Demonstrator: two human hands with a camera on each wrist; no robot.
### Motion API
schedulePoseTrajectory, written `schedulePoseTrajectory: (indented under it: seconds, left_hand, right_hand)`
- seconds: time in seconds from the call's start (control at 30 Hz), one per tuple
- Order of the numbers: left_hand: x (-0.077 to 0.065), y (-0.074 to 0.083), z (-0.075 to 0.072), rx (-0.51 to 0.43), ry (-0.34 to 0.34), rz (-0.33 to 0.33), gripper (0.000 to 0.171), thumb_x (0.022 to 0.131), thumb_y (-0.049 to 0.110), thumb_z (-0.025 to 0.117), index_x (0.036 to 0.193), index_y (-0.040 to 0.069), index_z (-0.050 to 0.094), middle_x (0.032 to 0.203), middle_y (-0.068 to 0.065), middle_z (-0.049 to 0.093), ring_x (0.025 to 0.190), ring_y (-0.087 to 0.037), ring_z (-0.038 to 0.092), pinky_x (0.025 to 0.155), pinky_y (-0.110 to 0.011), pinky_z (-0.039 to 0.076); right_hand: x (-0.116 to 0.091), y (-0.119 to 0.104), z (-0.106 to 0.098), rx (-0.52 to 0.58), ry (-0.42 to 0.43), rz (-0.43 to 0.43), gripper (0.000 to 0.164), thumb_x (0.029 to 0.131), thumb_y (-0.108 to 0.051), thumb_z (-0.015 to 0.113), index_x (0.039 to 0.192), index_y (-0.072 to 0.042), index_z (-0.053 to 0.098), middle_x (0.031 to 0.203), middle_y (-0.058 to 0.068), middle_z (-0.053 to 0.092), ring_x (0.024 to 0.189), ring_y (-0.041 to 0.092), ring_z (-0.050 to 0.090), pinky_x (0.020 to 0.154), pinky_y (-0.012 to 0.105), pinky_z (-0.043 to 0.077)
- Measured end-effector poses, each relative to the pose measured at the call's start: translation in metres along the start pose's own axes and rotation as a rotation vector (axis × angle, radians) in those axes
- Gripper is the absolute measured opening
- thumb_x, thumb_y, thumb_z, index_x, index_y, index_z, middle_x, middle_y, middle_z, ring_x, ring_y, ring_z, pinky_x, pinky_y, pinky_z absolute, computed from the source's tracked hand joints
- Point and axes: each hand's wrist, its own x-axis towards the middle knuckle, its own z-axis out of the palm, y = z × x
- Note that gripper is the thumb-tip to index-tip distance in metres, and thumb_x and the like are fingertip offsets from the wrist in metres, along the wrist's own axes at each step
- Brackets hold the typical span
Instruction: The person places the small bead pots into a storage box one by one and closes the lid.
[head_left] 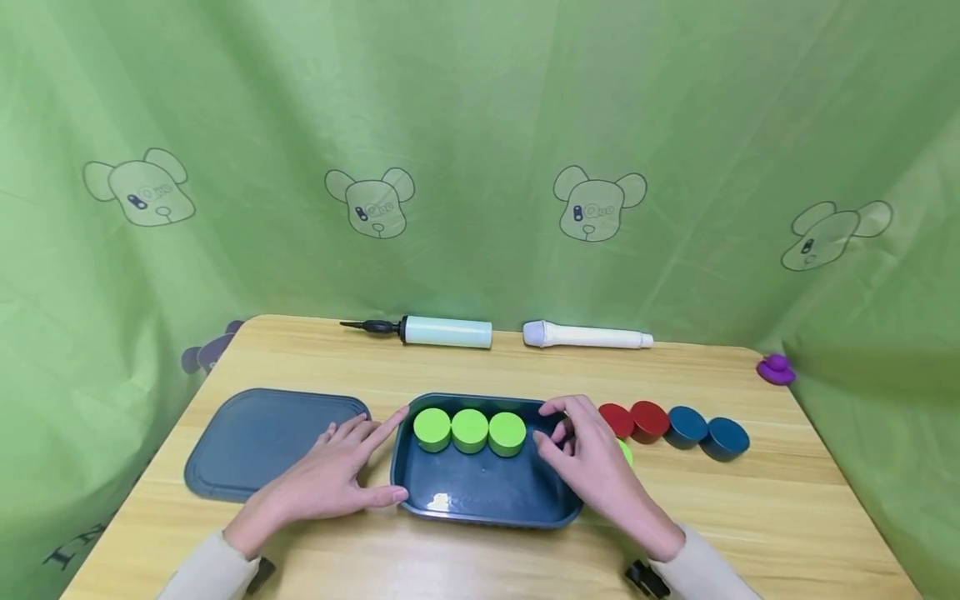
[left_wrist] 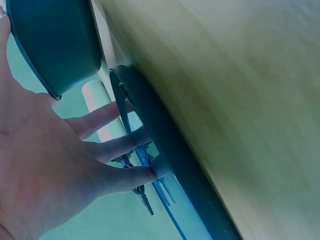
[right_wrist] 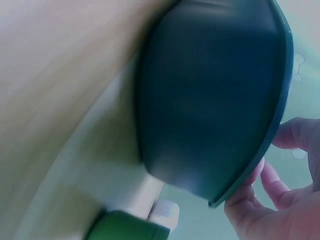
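A dark blue rectangular box (head_left: pixel 480 492) holds three lime-green round blocks (head_left: pixel 469 431) in a row along its far side. My left hand (head_left: pixel 330 475) spreads at the box's left end, thumb and index finger at its rim, the other fingers over the edge of a flat dark blue lid (head_left: pixel 262 442). Over the box's right end is my right hand (head_left: pixel 592 454), fingers loosely bent, thumb and index finger apart, no object visible between them. In the right wrist view, the box wall (right_wrist: pixel 210 100) hides part of these fingers. Another green block (right_wrist: pixel 127 227) lies outside the box, mostly covered by the right hand in the head view.
Two red blocks (head_left: pixel 649 422) and two blue blocks (head_left: pixel 686 427) line up right of the box. Along the table's back edge lie a pale blue hand pump (head_left: pixel 447 332) and a white toy microphone (head_left: pixel 592 336). A purple object (head_left: pixel 776 369) sits at the back right corner.
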Motion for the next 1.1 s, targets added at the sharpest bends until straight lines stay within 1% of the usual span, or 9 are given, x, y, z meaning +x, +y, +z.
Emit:
schedulePoseTrajectory:
  seconds: [0.13,0.23,0.37,0.5,0.57,0.7,0.8,1.0,1.1]
  left_hand:
    - [-0.001,-0.001,0.000,0.003,0.000,-0.001,0.104,0.094,0.082,0.063,0.177,0.042,0.013,0.167,-0.017,0.046,0.159,-0.049,0.028,0.121,-0.081,0.013]
    - [-0.001,-0.001,0.000,0.000,-0.002,-0.001,0.104,0.095,0.082,0.063,0.176,0.043,0.012,0.167,-0.016,0.046,0.159,-0.049,0.028,0.121,-0.081,0.013]
    - [-0.001,0.000,0.001,-0.018,-0.008,-0.001,0.103,0.095,0.081,0.064,0.176,0.044,0.012,0.167,-0.016,0.046,0.159,-0.050,0.027,0.121,-0.081,0.012]
    - [-0.002,0.001,0.002,-0.024,-0.008,-0.002,0.103,0.094,0.081,0.064,0.176,0.044,0.012,0.167,-0.017,0.046,0.159,-0.050,0.027,0.121,-0.082,0.012]
    - [-0.003,0.001,0.002,-0.021,-0.006,-0.004,0.103,0.094,0.081,0.063,0.176,0.044,0.013,0.167,-0.018,0.046,0.159,-0.050,0.027,0.121,-0.082,0.013]
    - [-0.002,0.001,0.001,-0.017,0.000,-0.003,0.103,0.095,0.081,0.063,0.176,0.044,0.012,0.167,-0.019,0.045,0.159,-0.050,0.027,0.121,-0.082,0.013]
    - [-0.002,0.000,0.000,-0.015,0.003,0.000,0.103,0.095,0.081,0.063,0.176,0.045,0.012,0.167,-0.020,0.045,0.158,-0.051,0.027,0.120,-0.082,0.013]
    - [-0.001,0.000,0.001,-0.007,0.011,0.002,0.105,0.094,0.083,0.063,0.177,0.040,0.015,0.167,-0.020,0.045,0.158,-0.051,0.028,0.120,-0.082,0.013]
    - [-0.001,0.000,0.001,-0.004,0.016,0.004,0.105,0.094,0.082,0.063,0.177,0.039,0.015,0.167,-0.020,0.045,0.158,-0.052,0.028,0.120,-0.082,0.013]
  right_hand:
    - [-0.005,0.006,-0.006,-0.011,0.019,-0.009,0.033,0.095,-0.009,0.085,0.124,-0.010,0.069,0.103,0.008,0.059,0.074,0.017,0.059,0.065,0.026,0.053]
    - [-0.009,0.011,-0.012,0.001,0.037,-0.006,0.031,0.096,-0.009,0.085,0.123,-0.011,0.069,0.102,0.007,0.058,0.076,0.017,0.059,0.065,0.025,0.053]
    - [-0.018,0.018,-0.019,-0.009,0.080,-0.018,0.026,0.098,-0.010,0.083,0.121,-0.012,0.070,0.098,0.005,0.056,0.075,0.014,0.056,0.064,0.024,0.049]
    - [-0.028,0.026,-0.027,-0.029,0.122,-0.039,0.024,0.098,-0.007,0.082,0.119,-0.013,0.071,0.102,0.003,0.056,0.073,0.013,0.053,0.062,0.023,0.045]
    - [-0.032,0.030,-0.031,-0.037,0.132,-0.036,0.025,0.097,-0.006,0.082,0.118,-0.014,0.071,0.103,0.004,0.056,0.073,0.013,0.053,0.063,0.023,0.045]
    - [-0.041,0.038,-0.036,-0.072,0.134,0.026,0.030,0.095,-0.008,0.086,0.120,-0.015,0.070,0.105,0.007,0.055,0.078,0.015,0.053,0.065,0.024,0.045]
    - [-0.045,0.044,-0.039,-0.090,0.121,0.100,0.035,0.093,-0.010,0.089,0.123,-0.013,0.070,0.115,0.010,0.054,0.081,0.017,0.054,0.067,0.024,0.047]
    - [-0.050,0.057,-0.043,-0.056,0.100,0.193,0.038,0.093,-0.011,0.089,0.124,-0.008,0.069,0.122,0.015,0.052,0.081,0.019,0.054,0.066,0.023,0.047]
    - [-0.049,0.064,-0.044,-0.045,0.060,0.245,0.042,0.093,-0.014,0.090,0.127,-0.005,0.067,0.125,0.017,0.050,0.083,0.021,0.054,0.064,0.024,0.047]
